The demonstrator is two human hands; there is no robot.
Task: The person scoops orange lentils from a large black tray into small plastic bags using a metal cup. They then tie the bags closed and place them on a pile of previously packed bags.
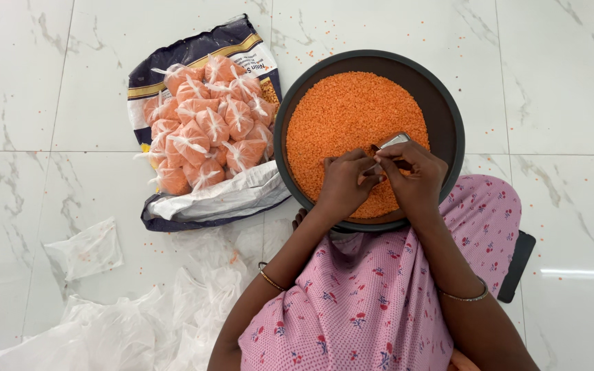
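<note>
Pinching metal scoop (392, 142) w/ both hands (379, 180) | long axis diagonal, tip upper-right | over lentils (348, 117)

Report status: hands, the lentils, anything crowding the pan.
Left hand and right hand together over the pan, right pinching a metal scoop. Orange lentils heaped inside. Sack of tied packets against the pan's left rim.

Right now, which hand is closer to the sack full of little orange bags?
Left. The left hand is over the dark pan's lentils, on the side facing the sack of tied orange bags. The right hand is beside it, farther from the sack, touching a small metal scoop.
</note>
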